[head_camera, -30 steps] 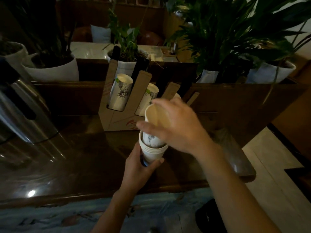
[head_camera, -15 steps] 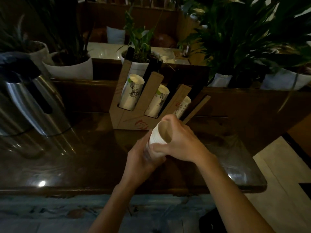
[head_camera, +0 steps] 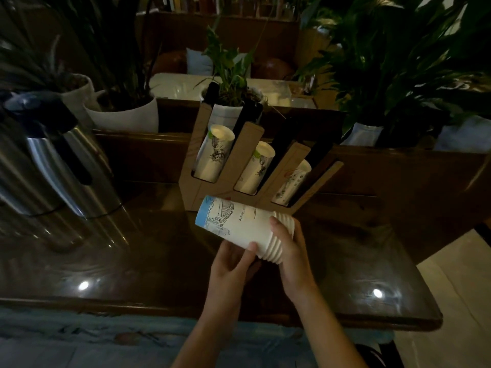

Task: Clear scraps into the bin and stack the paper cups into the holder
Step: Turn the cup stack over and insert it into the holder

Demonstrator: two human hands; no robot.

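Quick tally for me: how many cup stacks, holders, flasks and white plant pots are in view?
Cup stacks: 4, three in the holder, one in hand
Cardboard holder: 1
Steel flask: 1
White plant pots: 5
Total: 11

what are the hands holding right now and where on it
A nested stack of paper cups, lying sideways: right hand grips the ribbed rim end, left hand supports the side from below.

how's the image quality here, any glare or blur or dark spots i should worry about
Head view: dim overall, with the plants at the back nearly black. Two small light glints sit on the glossy table. The steel flask at the left edge looks smeared and stretched by the wide lens. The stack of paper cups held in both hands stays bright and fairly sharp.
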